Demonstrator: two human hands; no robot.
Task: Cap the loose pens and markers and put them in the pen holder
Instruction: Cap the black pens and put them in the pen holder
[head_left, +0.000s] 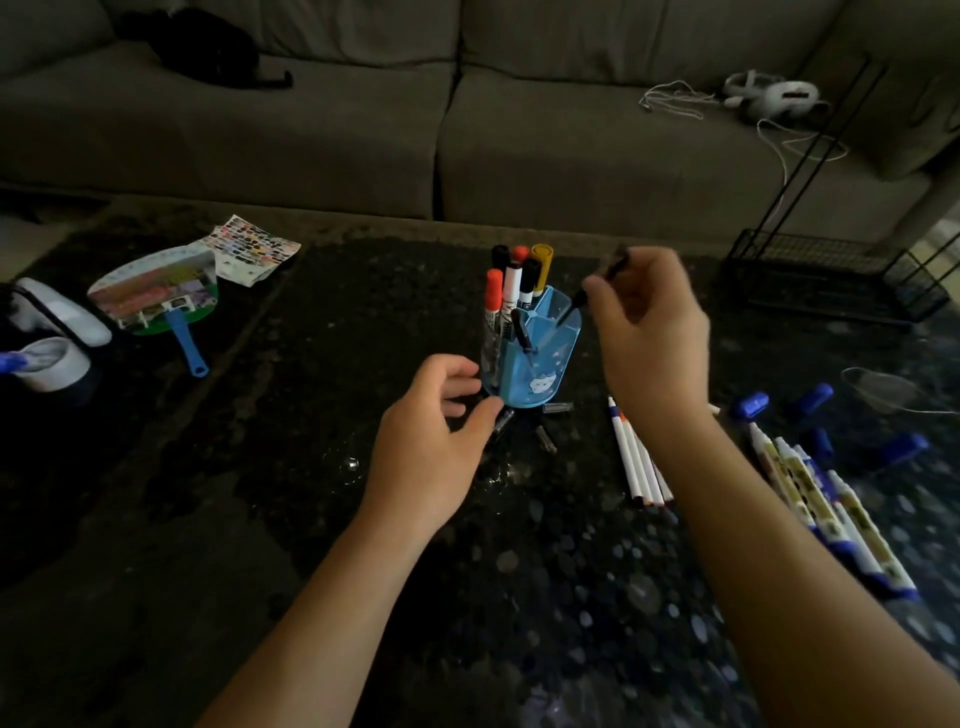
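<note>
A blue pen holder (540, 364) stands mid-table with several capped markers (511, 283) upright in its back part. My right hand (649, 332) pinches a thin black pen (592, 291), its tip dipping into the holder's front compartment. My left hand (431, 431) hovers at the holder's left base, its thumb touching a small dark pen cap (503, 422); whether it grips the cap is unclear. Thin white pens (636, 457) lie to the right of the holder. Blue-and-white markers (826, 509) and loose blue caps (750, 405) lie further right.
More small dark caps (557, 408) lie under the holder's front. A hand fan (156, 296) and sticker sheet (254, 249) sit at far left beside white containers (49, 358). A black wire rack (831, 270) stands at right. A grey sofa (467, 130) runs behind the dark speckled table (363, 519).
</note>
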